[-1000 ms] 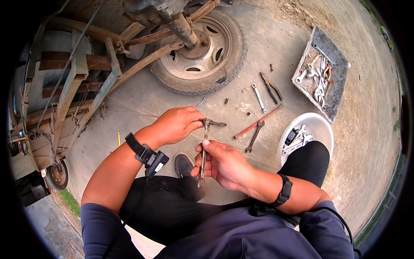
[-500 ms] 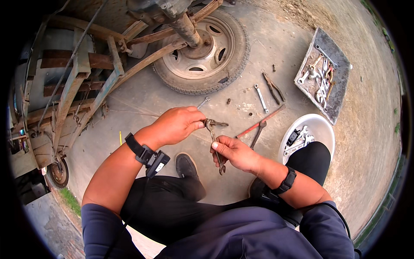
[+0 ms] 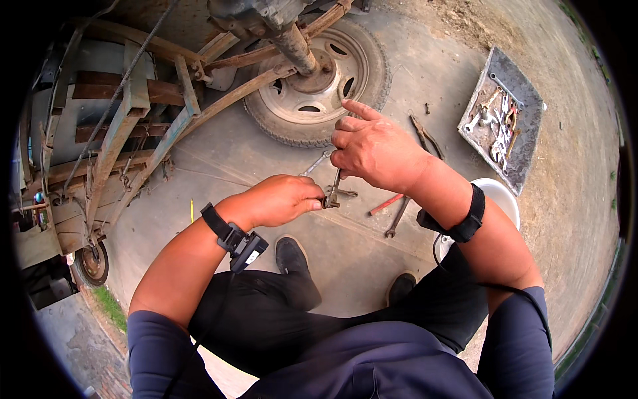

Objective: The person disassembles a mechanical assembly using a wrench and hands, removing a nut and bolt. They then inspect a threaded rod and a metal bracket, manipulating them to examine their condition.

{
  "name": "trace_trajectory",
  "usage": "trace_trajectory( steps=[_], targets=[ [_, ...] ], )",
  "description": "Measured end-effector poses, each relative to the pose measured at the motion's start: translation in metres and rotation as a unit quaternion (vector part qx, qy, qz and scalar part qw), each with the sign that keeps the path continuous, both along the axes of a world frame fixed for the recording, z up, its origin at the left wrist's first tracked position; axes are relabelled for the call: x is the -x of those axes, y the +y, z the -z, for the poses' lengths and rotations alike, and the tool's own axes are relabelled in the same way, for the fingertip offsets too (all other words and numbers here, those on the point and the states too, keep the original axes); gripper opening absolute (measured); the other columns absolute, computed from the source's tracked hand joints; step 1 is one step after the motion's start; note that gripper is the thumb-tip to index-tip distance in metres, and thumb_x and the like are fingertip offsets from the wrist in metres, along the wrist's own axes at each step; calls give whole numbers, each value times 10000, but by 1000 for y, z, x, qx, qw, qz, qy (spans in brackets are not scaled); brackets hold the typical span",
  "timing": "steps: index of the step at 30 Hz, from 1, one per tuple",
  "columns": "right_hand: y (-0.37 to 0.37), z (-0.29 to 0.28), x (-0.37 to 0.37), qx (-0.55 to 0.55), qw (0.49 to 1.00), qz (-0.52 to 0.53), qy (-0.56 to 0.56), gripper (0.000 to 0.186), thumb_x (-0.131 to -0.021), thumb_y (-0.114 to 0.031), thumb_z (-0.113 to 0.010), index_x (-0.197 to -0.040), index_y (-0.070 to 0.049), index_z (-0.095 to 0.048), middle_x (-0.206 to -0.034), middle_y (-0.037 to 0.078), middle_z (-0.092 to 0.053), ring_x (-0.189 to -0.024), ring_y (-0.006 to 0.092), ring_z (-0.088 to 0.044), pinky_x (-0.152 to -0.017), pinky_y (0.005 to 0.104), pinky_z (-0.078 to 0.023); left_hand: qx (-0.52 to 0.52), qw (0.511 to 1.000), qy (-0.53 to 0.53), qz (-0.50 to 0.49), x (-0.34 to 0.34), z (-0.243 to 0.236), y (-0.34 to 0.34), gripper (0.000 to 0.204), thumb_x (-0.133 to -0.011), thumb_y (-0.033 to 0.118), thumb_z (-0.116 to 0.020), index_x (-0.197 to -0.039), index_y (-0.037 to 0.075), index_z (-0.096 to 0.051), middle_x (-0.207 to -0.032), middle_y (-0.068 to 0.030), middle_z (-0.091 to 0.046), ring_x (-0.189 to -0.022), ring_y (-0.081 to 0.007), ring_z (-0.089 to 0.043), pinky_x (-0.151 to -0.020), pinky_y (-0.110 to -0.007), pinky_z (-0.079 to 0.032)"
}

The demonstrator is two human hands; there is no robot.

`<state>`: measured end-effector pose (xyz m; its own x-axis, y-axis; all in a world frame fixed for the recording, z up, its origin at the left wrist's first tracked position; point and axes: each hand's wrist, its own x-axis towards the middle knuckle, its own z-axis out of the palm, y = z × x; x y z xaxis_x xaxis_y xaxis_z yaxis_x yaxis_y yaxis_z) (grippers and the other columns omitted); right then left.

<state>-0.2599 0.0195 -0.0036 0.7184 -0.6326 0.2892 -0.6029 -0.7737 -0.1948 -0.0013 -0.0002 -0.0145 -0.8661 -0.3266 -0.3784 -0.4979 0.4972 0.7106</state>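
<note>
My left hand, palm hidden, pinches a small dark bolt-like metal piece between thumb and fingertips. Above it, my right hand curls its fingers round the upper end of a wrench, index finger stretched out. This wrench stands nearly upright in view, its lower end against the piece at my left fingertips. A short jaw-like metal end sticks out just right of there; whether it joins the held piece I cannot tell. Behind my left hand lies a shiny wrench on the ground.
A wheel and rusty vehicle frame fill the far left. On the concrete lie pliers, a red bar and a dark wrench. A grey tool tray and white bucket stand right.
My right hand has moved up and away from me, from the wrench's near end to its far end. The wrench has swung so it now points away. My left hand has come slightly nearer.
</note>
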Motion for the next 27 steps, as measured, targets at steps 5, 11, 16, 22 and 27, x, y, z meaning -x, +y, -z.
trace_trajectory(
  steps=[5, 11, 16, 22, 27],
  targets=[
    [24, -51, -26, 72, 993, 21, 92, 105, -723, -254, -659, -671, -172, -697, -805, -31, -603, -919, 189, -553, -833, 320, -438, 2, 999, -41, -19, 4, 1, 1, 216, -1004, 260, -616, -1082, 76, -698, -1020, -119, -680, -959, -368, -646, -834, -467, -508],
    [71, -66, -31, -25, 985, 77, 153, 140, -753, -205, -652, -772, -116, -758, -817, 34, -636, -889, 218, -577, -839, 346, -396, -11, 1000, -10, 12, 0, 17, 6, 183, -996, 256, -633, -1082, 111, -704, -1018, -110, -679, -951, -357, -646, -824, -461, -507],
    [77, -75, -41, -28, 980, 56, 190, 95, -745, -176, -668, -762, -104, -727, -783, 40, -621, -782, 204, -604, -781, 361, -416, -1, 999, -48, 18, 4, 20, 7, 191, -1002, 273, -621, -1101, 130, -700, -1017, -107, -679, -958, -361, -647, -828, -468, -505],
    [93, -83, -48, -95, 979, 124, 130, 156, -775, -148, -670, -914, -78, -669, -844, 60, -614, -657, 197, -621, -598, 340, -469, 9, 1000, -24, -7, 4, 23, 3, 205, -1008, 290, -607, -1105, 135, -699, -1009, -111, -674, -961, -364, -644, -824, -476, -500],
    [118, -70, -51, -239, 944, 224, -46, 328, -823, -13, -609, -1150, -22, -627, -1219, 190, -632, -780, 262, -721, -653, 353, -575, 25, 999, -11, -24, 7, 23, 1, 178, -985, 225, -634, -1094, 103, -705, -1007, -117, -677, -955, -362, -648, -823, -456, -510]
  ],
)
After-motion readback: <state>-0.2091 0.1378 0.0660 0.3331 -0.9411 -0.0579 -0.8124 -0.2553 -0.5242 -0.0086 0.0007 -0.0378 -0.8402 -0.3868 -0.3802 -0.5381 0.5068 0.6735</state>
